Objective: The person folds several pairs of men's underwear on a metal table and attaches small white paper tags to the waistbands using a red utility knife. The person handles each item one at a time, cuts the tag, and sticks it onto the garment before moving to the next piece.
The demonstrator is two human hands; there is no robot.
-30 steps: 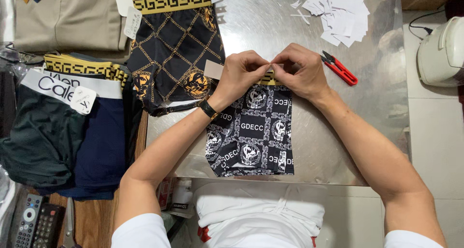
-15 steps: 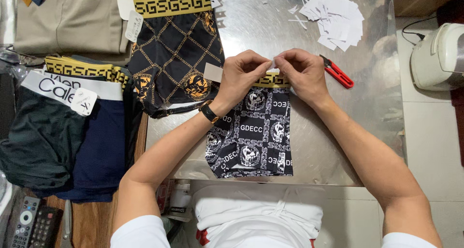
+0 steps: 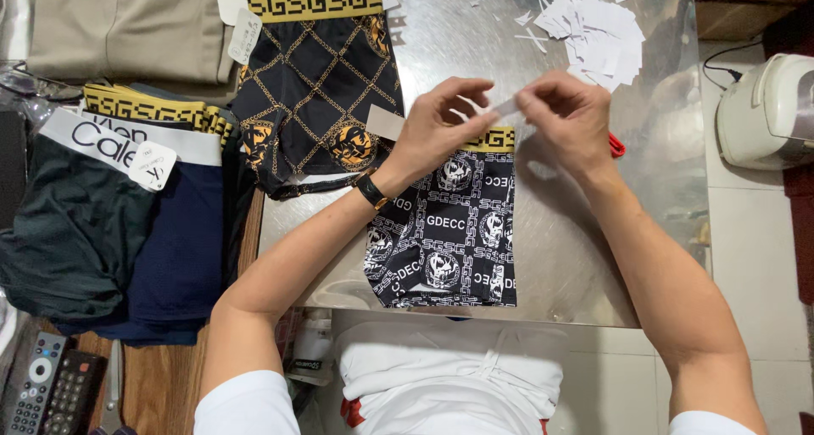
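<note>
With black printed boxer briefs (image 3: 445, 231) lying flat on the steel bench (image 3: 577, 257), the left hand (image 3: 437, 125) and right hand (image 3: 568, 117) pinch a small white paper tag (image 3: 505, 107) between them in narrow grips just above the yellow waistband (image 3: 496, 140), seemingly mid-tagging; fixing it to the band probably needs a steady press.

Brushed metal tabletop (image 3: 475, 53) catching soft overhead glare beyond the grip. Pale tiled floor (image 3: 763, 257) to the right of the grip, with a white appliance (image 3: 767, 113) and its dark cord. Wooden surface (image 3: 161, 384) down to the left of the grip, bearing two remote controls (image 3: 47, 388).
</note>
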